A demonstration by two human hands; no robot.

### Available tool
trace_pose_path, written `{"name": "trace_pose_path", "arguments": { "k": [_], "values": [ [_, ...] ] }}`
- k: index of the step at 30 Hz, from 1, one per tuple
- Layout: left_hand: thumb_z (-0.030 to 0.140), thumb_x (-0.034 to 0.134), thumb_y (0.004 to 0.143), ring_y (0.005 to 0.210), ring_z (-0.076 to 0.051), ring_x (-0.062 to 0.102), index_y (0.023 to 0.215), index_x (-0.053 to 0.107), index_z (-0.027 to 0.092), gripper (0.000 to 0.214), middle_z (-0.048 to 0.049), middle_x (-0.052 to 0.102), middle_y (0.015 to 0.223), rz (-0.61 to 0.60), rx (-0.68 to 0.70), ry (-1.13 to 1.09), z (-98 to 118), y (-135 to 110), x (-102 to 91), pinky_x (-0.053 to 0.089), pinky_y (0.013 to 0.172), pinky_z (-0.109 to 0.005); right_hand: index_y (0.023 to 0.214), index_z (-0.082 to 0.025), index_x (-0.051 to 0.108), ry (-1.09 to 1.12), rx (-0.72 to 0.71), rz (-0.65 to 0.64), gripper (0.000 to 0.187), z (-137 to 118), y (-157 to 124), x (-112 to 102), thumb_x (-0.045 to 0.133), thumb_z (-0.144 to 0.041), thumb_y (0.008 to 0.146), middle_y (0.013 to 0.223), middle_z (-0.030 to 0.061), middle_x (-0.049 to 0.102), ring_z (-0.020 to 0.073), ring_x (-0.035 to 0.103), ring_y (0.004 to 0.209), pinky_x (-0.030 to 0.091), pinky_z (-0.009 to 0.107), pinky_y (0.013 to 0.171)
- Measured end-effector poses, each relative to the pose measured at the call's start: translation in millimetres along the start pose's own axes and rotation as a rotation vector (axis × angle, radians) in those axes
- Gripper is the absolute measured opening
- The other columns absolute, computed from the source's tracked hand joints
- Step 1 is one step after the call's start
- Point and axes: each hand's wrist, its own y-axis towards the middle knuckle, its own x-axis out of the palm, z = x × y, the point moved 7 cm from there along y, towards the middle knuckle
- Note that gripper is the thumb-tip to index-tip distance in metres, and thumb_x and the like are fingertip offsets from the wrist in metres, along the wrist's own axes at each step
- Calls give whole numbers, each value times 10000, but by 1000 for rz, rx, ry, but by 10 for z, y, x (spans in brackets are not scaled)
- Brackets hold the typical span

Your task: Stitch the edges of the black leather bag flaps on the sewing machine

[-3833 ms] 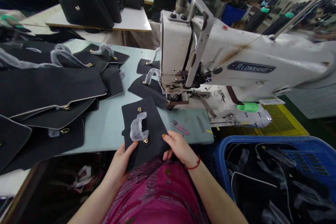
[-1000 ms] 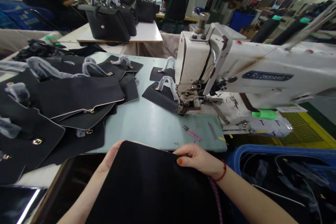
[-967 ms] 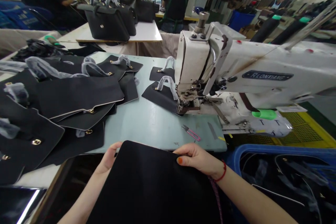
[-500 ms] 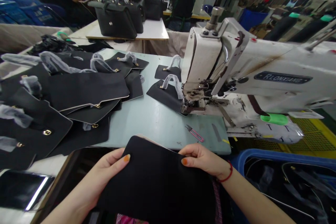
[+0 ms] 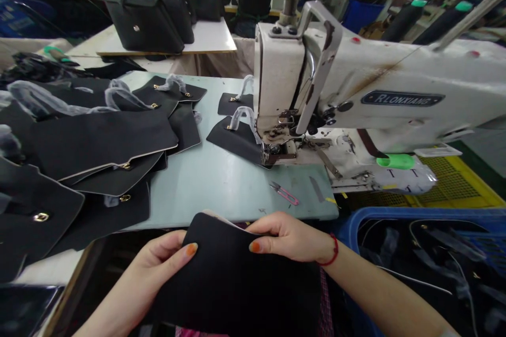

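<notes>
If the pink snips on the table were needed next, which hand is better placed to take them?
Probably the right hand: it holds the black panel at its top edge, nearer the pink snips than the left hand, at the panel's left edge. It would have to release the panel first.

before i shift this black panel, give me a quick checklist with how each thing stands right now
1. Left hand gripping the black panel: ok, thumb on the face near the left corner.
2. Right hand gripping it: ok, at the upper edge.
3. Pink-handled snips away from the panel: ok, they lie apart from it on the table.
4. Table free of other pieces beside the sewing machine: not ok, a smaller panel lies there.
5. Panel's far side in order: cannot tell, it faces away.
</notes>
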Motion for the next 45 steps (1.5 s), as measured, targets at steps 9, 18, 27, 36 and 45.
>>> {"name": "trace_pose_path", "arguments": {
  "k": [9, 18, 27, 36, 45],
  "values": [
    [473, 721, 735, 560, -99, 514, 751, 660, 158, 321, 3, 611, 635, 117, 235, 149, 170, -3, 73, 412, 499, -152, 1188, -173, 680, -133, -15, 139, 348, 0, -35, -12, 546, -388, 949, 997, 40, 684, 181, 605, 906, 449, 237, 770],
    [428, 730, 739, 580, -83, 477, 691, 611, 151, 305, 5, 592, 665, 96, 363, 158, 302, -44, 239, 395, 510, -136, 1057, -148, 721, -104, -29, 237, 353, 13, -118, -55, 506, -413, 966, 916, 40, 669, 143, 579, 807, 426, 214, 700],
    [345, 666, 817, 657, -110, 568, 727, 650, 165, 202, -16, 640, 750, -11, 525, 270, 443, -133, 425, 453, 606, -172, 1050, -161, 708, -242, -116, 284, 333, -195, -1, 36, 470, -385, 986, 858, 19, 645, 136, 564, 782, 423, 209, 689],
    [341, 640, 838, 715, -131, 604, 758, 663, 177, 183, -23, 676, 794, -41, 547, 335, 465, -165, 459, 471, 660, -190, 1060, -174, 711, -241, -146, 301, 297, -292, 53, 84, 490, -357, 983, 879, 16, 668, 130, 583, 785, 437, 204, 702],
    [348, 633, 842, 685, -116, 599, 753, 653, 188, 184, 0, 664, 743, -45, 580, 371, 525, -148, 508, 463, 632, -177, 1029, -184, 715, -289, -142, 402, 267, -322, 82, 78, 517, -353, 970, 874, 15, 683, 151, 620, 832, 461, 210, 734]
  ]
}}
